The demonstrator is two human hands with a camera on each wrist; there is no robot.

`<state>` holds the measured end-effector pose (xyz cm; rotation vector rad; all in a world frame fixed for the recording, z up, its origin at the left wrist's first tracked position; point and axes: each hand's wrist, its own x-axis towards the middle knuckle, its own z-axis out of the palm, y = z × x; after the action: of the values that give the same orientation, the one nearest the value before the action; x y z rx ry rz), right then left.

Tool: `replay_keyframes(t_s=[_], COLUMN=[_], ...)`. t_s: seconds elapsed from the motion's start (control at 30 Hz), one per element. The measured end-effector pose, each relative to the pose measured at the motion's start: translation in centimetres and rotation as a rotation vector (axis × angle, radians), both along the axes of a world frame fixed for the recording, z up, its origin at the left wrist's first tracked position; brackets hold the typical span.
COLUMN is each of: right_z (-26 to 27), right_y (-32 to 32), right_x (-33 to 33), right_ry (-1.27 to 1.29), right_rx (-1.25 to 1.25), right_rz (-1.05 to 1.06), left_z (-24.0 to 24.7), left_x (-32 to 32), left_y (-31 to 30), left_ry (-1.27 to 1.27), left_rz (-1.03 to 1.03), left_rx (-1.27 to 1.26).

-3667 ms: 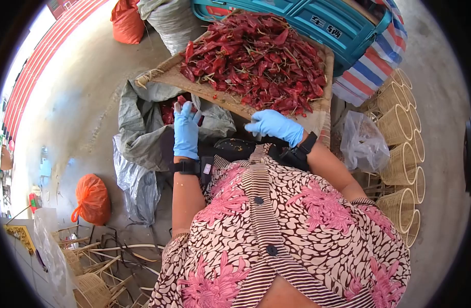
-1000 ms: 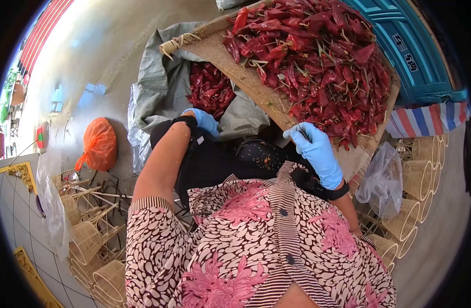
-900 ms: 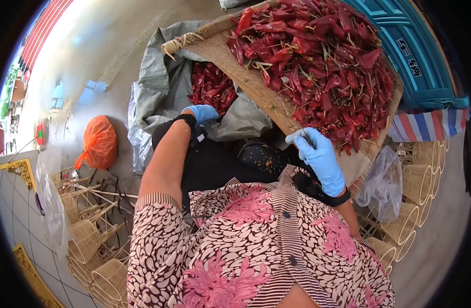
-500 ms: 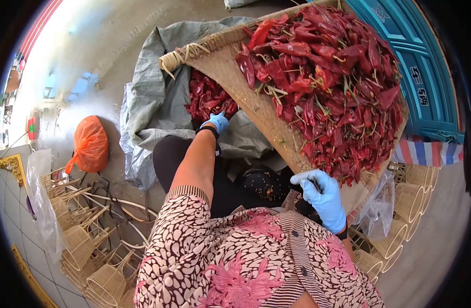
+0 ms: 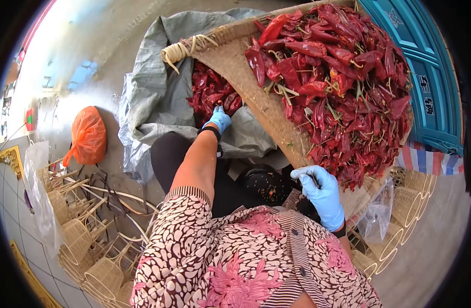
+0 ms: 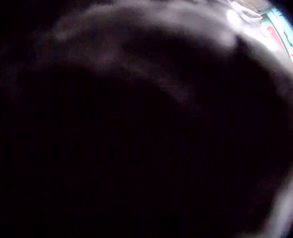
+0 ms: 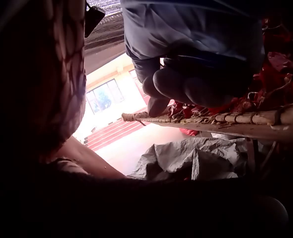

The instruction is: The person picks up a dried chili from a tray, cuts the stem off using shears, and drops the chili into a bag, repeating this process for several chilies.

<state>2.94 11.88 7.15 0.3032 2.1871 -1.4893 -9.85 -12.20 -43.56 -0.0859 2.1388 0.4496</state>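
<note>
In the head view my left gloved hand reaches into the grey-green sack, its fingers extended onto the red dried peppers inside. The left wrist view is almost wholly dark. My right gloved hand is beside the near edge of the woven tray, fingers curled and thumb closed around a small dark object that I cannot identify. A large heap of red peppers lies on the tray. In the right wrist view the right hand is above the tray's rim.
An orange bag stands on the floor at left. Wicker frames lie at lower left, more wicker baskets at right beside a clear plastic bag. A teal panel is behind the tray.
My left hand has moved from the sack's near lip onto the peppers inside. My right hand stays beside the tray, still holding the small object. The head view has shifted, and the tray appears larger.
</note>
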Motion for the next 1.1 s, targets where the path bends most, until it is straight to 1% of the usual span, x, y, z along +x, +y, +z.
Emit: replay_keyframes(t_s=[0.1, 0.13, 0.2, 0.27, 0.3, 0.33, 0.37, 0.43, 0.47, 0.5, 0.57, 0.6, 0.67, 0.7, 0.73, 0.83, 0.9, 0.93, 0.97, 1.0, 1.03, 1.07, 1.1], right_z=[0.0, 0.1, 0.4, 0.1, 0.1, 0.5, 0.7, 0.9, 0.7, 0.4, 0.2, 0.1, 0.0, 0.0, -0.1, -0.4, -0.6, -0.6, -0.8, -1.0, -1.2, -2.0, -1.1], right_y=[-0.1, 0.0, 0.3, 0.7, 0.9, 1.1, 1.1, 1.0, 1.1, 1.1, 0.8, 0.6, 0.4, 0.4, 0.4, 0.2, 0.3, 0.3, 0.2, 0.2, 0.2, 0.4, -0.2], right_x=[0.1, 0.0, 0.3, 0.6, 0.8, 1.1, 0.9, 0.6, 0.5, 0.3, 0.6, 0.5, 0.2, 0.1, 0.0, 0.0, 0.0, -0.1, -0.3, -0.6, -0.8, -1.2, -2.1], right_ry=[0.042, 0.021, -0.023, 0.014, 0.029, -0.026, -0.032, -0.043, -0.03, -0.018, 0.007, 0.025, 0.023, 0.003, -0.016, 0.084, 0.084, 0.085, 0.105, 0.127, 0.148, 0.169, 0.113], right_rx=[-0.021, -0.027, -0.035, -0.015, -0.004, -0.01, -0.008, -0.011, -0.013, -0.015, -0.004, 0.012, 0.025, 0.022, 0.017, 0.049, 0.021, 0.008, 0.019, 0.029, 0.04, 0.06, 0.023], right_rz=[0.035, 0.045, 0.056, 0.041, 0.032, 0.006, -0.014, -0.055, -0.046, -0.037, -0.014, 0.005, 0.036, 0.044, 0.053, 0.11, 0.12, 0.126, 0.141, 0.156, 0.169, 0.153, 0.1], left_z=[2.7, 3.8, 5.9, 8.6, 9.2, 9.8, 10.2, 9.5, -0.4, -2.6, -4.0, -2.6, 3.8, 5.7, 6.5, 9.1, 11.2, 12.7, 14.3, 16.4, 18.5, 22.4, 26.3], left_x=[0.4, 0.0, -0.7, -1.1, -1.2, -1.2, -1.6, -2.4, -3.1, -3.4, -2.6, -2.5, -3.0, -2.8, -2.5, -1.7, -1.9, -2.3, -2.6, -2.9, -2.8, -1.7, -0.5], left_y=[-0.7, -0.9, -1.0, -0.7, -0.5, -0.4, -0.1, 0.3, 0.0, 0.2, 0.2, -0.1, -1.5, -1.6, -1.5, -0.8, -0.7, -0.7, -0.9, -1.2, -1.3, -1.5, -1.6], left_ry=[-0.011, -0.009, 0.013, 0.048, 0.059, 0.062, 0.082, 0.124, 0.152, 0.125, 0.059, -0.013, -0.148, -0.152, -0.12, 0.035, 0.197, 0.351, 0.441, 0.519, 0.567, 0.53, 0.508], left_rz=[-0.424, -0.562, -0.436, 0.087, 0.348, 0.608, 0.598, 0.579, 0.505, 0.557, 0.65, 0.586, 0.463, 0.414, 0.357, 0.177, -0.194, -0.586, -0.711, -0.769, -0.754, -0.476, -0.171], left_rx=[-0.136, -0.183, -0.111, 0.139, 0.267, 0.393, 0.327, 0.19, 0.179, 0.221, 0.3, 0.276, 0.228, 0.207, 0.194, 0.158, 0.087, 0.001, -0.029, -0.038, -0.02, 0.098, 0.262])
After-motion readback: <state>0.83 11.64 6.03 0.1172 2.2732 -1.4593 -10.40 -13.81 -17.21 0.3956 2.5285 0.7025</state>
